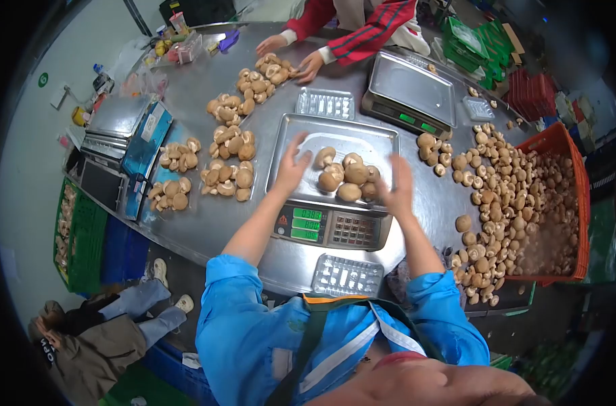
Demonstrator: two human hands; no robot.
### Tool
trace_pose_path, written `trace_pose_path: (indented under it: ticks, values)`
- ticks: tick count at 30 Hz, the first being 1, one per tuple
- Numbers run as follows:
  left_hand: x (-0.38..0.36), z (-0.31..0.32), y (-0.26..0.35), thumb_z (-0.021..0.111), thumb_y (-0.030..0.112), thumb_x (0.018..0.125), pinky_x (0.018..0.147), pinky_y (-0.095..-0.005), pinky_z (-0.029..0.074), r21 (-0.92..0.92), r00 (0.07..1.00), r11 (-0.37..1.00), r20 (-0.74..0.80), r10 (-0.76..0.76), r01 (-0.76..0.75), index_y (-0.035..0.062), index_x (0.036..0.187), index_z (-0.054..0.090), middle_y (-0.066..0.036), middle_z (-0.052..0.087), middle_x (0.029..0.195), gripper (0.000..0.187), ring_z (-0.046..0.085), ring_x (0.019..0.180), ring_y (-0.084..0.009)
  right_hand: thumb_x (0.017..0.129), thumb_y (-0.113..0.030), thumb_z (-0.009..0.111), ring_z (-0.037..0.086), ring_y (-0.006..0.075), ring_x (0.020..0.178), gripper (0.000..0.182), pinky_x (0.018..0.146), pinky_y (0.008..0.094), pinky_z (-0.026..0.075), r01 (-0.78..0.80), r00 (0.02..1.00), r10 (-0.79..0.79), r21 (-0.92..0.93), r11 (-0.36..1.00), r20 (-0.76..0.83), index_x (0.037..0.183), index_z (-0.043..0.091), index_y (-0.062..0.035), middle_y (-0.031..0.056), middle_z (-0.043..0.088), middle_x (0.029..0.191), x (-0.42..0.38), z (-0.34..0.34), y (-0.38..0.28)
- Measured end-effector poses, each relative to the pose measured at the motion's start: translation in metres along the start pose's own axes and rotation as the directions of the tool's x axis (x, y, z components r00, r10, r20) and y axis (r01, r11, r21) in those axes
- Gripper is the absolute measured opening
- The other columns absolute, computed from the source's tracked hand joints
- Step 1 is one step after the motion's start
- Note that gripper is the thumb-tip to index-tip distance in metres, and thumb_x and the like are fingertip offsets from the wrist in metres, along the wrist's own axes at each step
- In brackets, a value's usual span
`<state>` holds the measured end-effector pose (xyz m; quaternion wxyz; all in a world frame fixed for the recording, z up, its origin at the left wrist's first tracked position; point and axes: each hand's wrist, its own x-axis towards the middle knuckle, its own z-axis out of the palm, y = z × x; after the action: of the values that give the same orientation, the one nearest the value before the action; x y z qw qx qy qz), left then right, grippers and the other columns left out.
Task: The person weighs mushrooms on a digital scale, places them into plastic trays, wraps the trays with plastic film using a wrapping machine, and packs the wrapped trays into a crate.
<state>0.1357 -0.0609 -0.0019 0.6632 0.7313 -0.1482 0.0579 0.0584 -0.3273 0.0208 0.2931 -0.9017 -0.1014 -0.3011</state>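
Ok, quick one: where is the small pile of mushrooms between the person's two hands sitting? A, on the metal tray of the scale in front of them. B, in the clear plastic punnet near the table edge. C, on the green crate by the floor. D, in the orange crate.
A: the pile of mushrooms lies on the scale tray, with the left hand and right hand on either side of it.

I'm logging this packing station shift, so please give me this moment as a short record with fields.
left hand: left hand open over the scale tray, holding nothing
right hand: right hand open beside the mushrooms on the tray
scale display: lit green display, digits unreadable
empty packs: clear plastic tray near the body
loose stock: mushroom heap spilling from the orange crate
sorted portions: small piles to the left
co-worker: hands at a far pile
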Motion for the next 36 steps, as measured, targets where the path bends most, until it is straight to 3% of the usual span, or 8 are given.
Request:
trace_pose_path:
  ticks: [6,9,12,15,19,26,30,36]
  values:
    - [-0.067,-0.047,0.005,0.056,0.016,0.087,0.082,-0.0245,0.042,-0.053,0.977,0.985,-0.129,-0.169,0.163,0.0029,0.117,0.052,-0.005,0.058,0.106,0.032,0.053,0.092,-0.0107,0.078,-0.035,0.061,0.034,0.0375,0.123,0.06,0.101,0.0451,0.028,-0.612,0.59,0.807,-0.664,0.43,-0.022,0.126,0.042,-0.0048,0.0213,0.038,0.132,-0.09,-0.105,0.201]
    - [-0.095,-0.061,0.014,0.057,0.015,0.087,0.08,-0.0228,0.042,-0.042,0.951,0.974,-0.213,-0.226,0.222,0.0016,0.112,0.055,-0.005,0.058,0.102,0.028,0.052,0.088,-0.009,0.078,-0.032,0.061,0.031,0.0397,0.123,0.057,0.1,0.0454,0.03,-0.443,0.53,0.848,-0.849,0.288,0.011,0.127,0.042,-0.008,0.0206,0.033,0.135,-0.166,-0.127,0.257]
    - [-0.112,-0.069,0.032,0.056,0.013,0.087,0.082,-0.0242,0.042,-0.103,0.922,0.966,-0.289,-0.257,0.236,0.0006,0.111,0.055,-0.006,0.059,0.101,0.026,0.054,0.092,-0.0109,0.078,-0.021,0.063,0.038,0.0378,0.117,0.053,0.099,0.043,0.033,-0.423,0.765,0.644,-0.761,0.493,-0.008,0.123,0.043,-0.003,0.0213,0.041,0.127,-0.198,-0.137,0.302]
    - [-0.131,-0.064,0.049,0.054,0.011,0.088,0.085,-0.0262,0.043,-0.163,0.88,0.954,-0.373,-0.294,0.25,0.0002,0.113,0.052,-0.007,0.059,0.104,0.027,0.056,0.095,-0.0144,0.075,-0.018,0.068,0.049,0.0345,0.107,0.056,0.093,0.0407,0.039,-0.678,0.633,0.772,-0.442,0.587,0.054,0.121,0.043,0.001,0.021,0.05,0.116,-0.139,-0.151,0.263]
    - [-0.158,-0.054,0.059,0.052,0.01,0.089,0.084,-0.0258,0.044,-0.161,0.854,0.943,-0.399,-0.333,0.292,0.0,0.116,0.05,-0.009,0.058,0.107,0.029,0.057,0.093,-0.015,0.069,-0.016,0.076,0.057,0.0239,0.096,0.058,0.081,0.0335,0.047,-0.29,0.957,0.29,0.004,0.957,0.026,0.117,0.048,0.0025,0.0175,0.057,0.108,-0.03,-0.118,0.126]
    - [-0.196,-0.02,0.066,0.052,0.009,0.088,0.08,-0.0246,0.044,-0.123,0.877,0.94,-0.339,-0.34,0.317,-0.0011,0.114,0.051,-0.008,0.06,0.104,0.027,0.057,0.089,-0.0124,0.064,-0.021,0.076,0.052,0.0335,0.101,0.057,0.085,0.0388,0.043,0.283,0.945,-0.317,0.275,0.919,0.086,0.111,0.051,-0.0028,0.0161,0.053,0.112,0.034,0.005,-0.033]
    - [-0.225,-0.018,0.069,0.054,0.009,0.088,0.079,-0.0242,0.044,-0.06,0.896,0.937,-0.276,-0.348,0.345,-0.0019,0.111,0.053,-0.007,0.06,0.1,0.026,0.057,0.088,-0.0122,0.068,-0.026,0.071,0.052,0.0331,0.102,0.052,0.084,0.04,0.042,0.412,0.877,-0.406,0.035,0.911,0.257,0.11,0.051,-0.0034,0.0158,0.056,0.1,0.023,0.036,-0.048]
    - [-0.258,-0.027,0.061,0.053,0.013,0.089,0.078,-0.0249,0.044,-0.108,0.816,0.919,-0.429,-0.387,0.379,0.0002,0.11,0.054,-0.006,0.059,0.104,0.025,0.058,0.089,-0.0131,0.074,-0.013,0.066,0.055,0.0257,0.099,0.034,0.086,0.0344,0.042,0.024,0.999,-0.038,0.46,0.888,0.02,0.106,0.058,-0.0041,0.0122,0.059,0.107,0.019,-0.01,-0.024]
